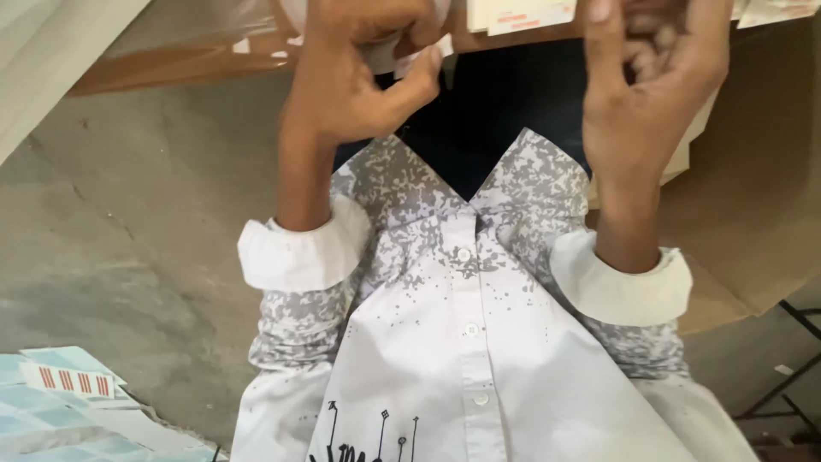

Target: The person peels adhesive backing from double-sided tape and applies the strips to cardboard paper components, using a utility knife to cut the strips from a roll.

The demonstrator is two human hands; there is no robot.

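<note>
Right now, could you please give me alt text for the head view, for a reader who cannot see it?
Two raised bare hands, left hand and right hand, pinch small pale pieces above a cardboard box. Below them is the person's white-and-grey speckled shirt, with cuffs rolled. Blue paper sheets lie on the concrete floor.

Quick count: two hands up top, left hand (355,73) and right hand (654,81), two rolled white cuffs (299,252), one speckled grey-and-white shirt (470,342) with three buttons (463,254) showing, one white label with red print (522,14), plus one red-striped label (73,379) bottom left
</note>
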